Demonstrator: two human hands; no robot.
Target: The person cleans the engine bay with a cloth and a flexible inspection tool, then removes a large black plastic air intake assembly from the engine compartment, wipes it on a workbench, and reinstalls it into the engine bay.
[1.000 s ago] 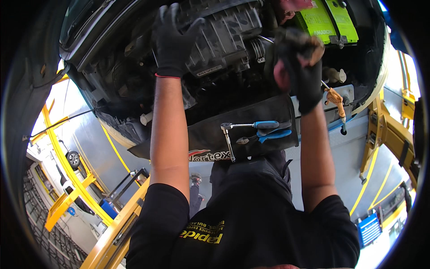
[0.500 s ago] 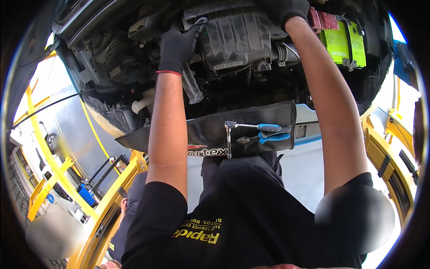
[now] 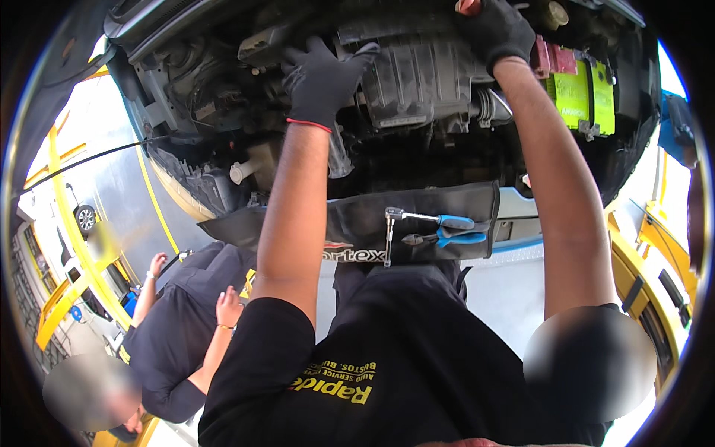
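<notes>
My left hand (image 3: 324, 83), in a black glove, is over the engine bay with its fingers spread and nothing in them. It is beside the black ribbed engine air housing (image 3: 418, 78). My right hand (image 3: 505, 33), gloved in black too, is at the top edge, past the housing and near the red battery terminal cover (image 3: 553, 58). Its fingers are curled, and a small reddish thing (image 3: 469, 7) shows at their tips; I cannot make out what it is. A ratchet with a long extension (image 3: 417, 217) and blue-handled pliers (image 3: 456, 237) lie on the black fender cover (image 3: 350, 216).
A bright green battery (image 3: 572, 93) sits right of my right forearm. A corrugated intake hose (image 3: 488, 106) joins the housing. A co-worker in a dark shirt (image 3: 186, 298) is close by at lower left. Yellow lift posts (image 3: 644, 298) stand on both sides.
My left hand has come off the housing edge, its fingers now spread. My right hand shows more fully at the top. The co-worker has come further into view at left, arms raised.
</notes>
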